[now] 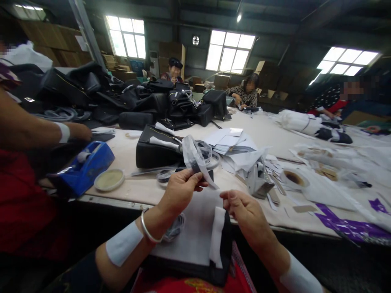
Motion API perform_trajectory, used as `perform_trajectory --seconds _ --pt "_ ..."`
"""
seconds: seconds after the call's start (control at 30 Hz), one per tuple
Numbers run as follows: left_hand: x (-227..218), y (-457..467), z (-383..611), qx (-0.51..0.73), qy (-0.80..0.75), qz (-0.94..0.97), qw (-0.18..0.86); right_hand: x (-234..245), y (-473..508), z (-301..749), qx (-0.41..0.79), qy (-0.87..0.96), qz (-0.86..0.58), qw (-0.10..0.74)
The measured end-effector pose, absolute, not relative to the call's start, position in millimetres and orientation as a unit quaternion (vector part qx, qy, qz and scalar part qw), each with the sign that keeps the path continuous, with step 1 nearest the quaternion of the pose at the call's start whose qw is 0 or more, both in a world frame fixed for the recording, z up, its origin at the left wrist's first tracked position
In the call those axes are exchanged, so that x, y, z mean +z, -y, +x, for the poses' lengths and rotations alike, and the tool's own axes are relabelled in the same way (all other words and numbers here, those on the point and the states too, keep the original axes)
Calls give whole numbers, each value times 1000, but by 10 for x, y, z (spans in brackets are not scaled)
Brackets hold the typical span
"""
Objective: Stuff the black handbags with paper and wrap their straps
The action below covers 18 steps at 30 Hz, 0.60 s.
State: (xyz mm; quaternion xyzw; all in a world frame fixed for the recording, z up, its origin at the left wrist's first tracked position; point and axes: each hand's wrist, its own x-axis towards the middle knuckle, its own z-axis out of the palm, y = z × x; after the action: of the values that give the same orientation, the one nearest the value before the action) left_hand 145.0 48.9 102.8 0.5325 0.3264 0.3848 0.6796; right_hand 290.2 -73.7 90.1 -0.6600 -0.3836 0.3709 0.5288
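My left hand [180, 191] is closed in a pinch on a dark strap wrapped in clear plastic film [197, 156], which curls upward from my fingers. My right hand [246, 213] is curled with its fingertips together just right of the strap's lower end; whether it holds anything is too small to see. Beneath both hands, on my lap, lies a black bag [195, 260] covered with white paper. A silver bangle sits on my left wrist.
A black handbag [155, 148] stands on the table [137, 191] ahead, with a heap of black bags [137, 101] behind. A blue tape dispenser [84, 167] and a round lid [109, 179] lie left, beside a co-worker's arm [39, 132]. Papers, plastic bags and a metal tool [258, 183] fill the right.
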Motion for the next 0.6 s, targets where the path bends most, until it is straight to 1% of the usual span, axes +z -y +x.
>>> perform_trajectory --seconds 0.07,0.1,0.13,0.2,0.27,0.3,0.37,0.43,0.53,0.6 --pt "1001 -366 1397 390 -303 573 654 910 693 2814 521 292 -591 542" --pt "982 -305 1365 382 -289 594 646 895 650 2771 568 252 -554 554" --pt "962 -252 1332 369 -277 611 643 869 599 2738 591 224 -527 568" --pt "928 -179 1266 342 -266 627 648 802 493 2709 576 220 -525 587" --pt "914 -161 1212 322 -270 619 664 745 418 2724 525 286 -567 566" --pt "915 -168 1193 315 -274 614 670 730 398 2740 492 343 -592 538" --pt "925 -198 1173 304 -287 606 677 732 388 2775 409 482 -627 456" --pt "930 -229 1177 300 -301 598 679 763 399 2806 301 600 -650 357" --pt "905 -257 1205 304 -327 566 693 805 417 2841 115 693 -676 224" --pt "876 -267 1216 286 -348 543 709 805 420 2859 15 722 -671 166"
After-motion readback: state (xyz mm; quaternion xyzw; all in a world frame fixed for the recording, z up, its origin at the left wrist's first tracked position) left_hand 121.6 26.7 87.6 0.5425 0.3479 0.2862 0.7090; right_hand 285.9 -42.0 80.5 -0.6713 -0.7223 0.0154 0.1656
